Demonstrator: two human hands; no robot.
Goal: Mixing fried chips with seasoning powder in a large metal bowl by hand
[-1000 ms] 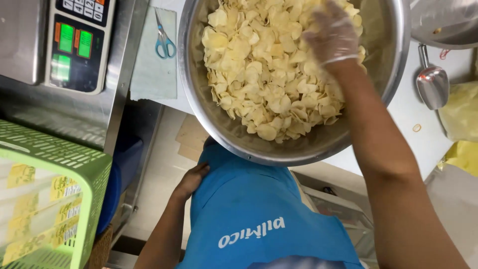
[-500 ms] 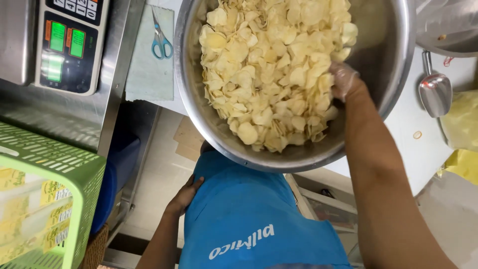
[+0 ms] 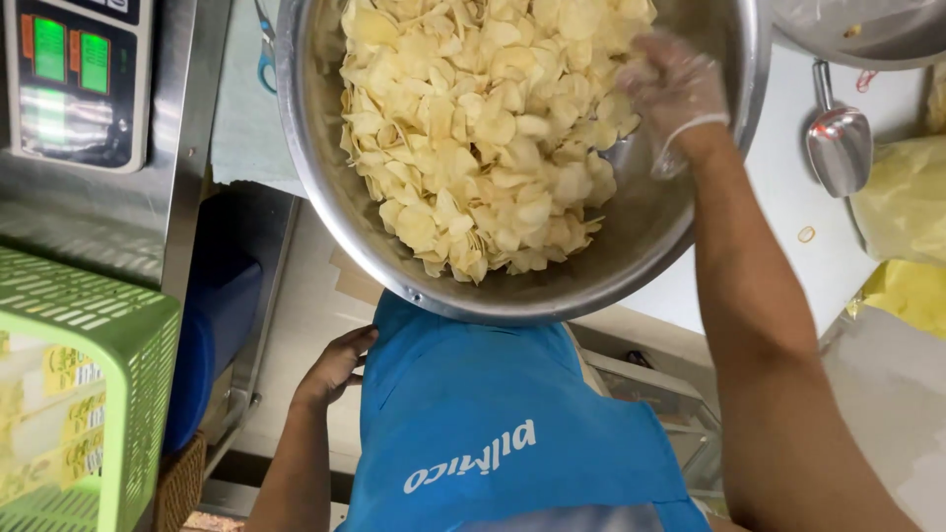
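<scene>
A large steel bowl (image 3: 650, 246) fills the top middle of the head view, heaped with pale yellow chips (image 3: 473, 128). My right hand (image 3: 670, 89), in a thin clear glove, reaches into the bowl at its right side and rests among the chips; whether it grips any cannot be told. My left hand (image 3: 335, 365) hangs low beside my blue apron (image 3: 493, 433), bare, fingers loosely curled, holding nothing. It is below the bowl's rim and apart from it.
A digital scale (image 3: 74, 79) with green displays stands top left on a steel counter. Blue-handled scissors (image 3: 264, 49) lie behind the bowl. A green plastic basket (image 3: 108, 345) sits lower left. A metal scoop (image 3: 838, 138) and yellow bags (image 3: 902, 197) lie at the right.
My right hand swept from the bowl's top down along the right side, then back up a little among the chips. My left hand stayed at the apron. The view moved closer.
</scene>
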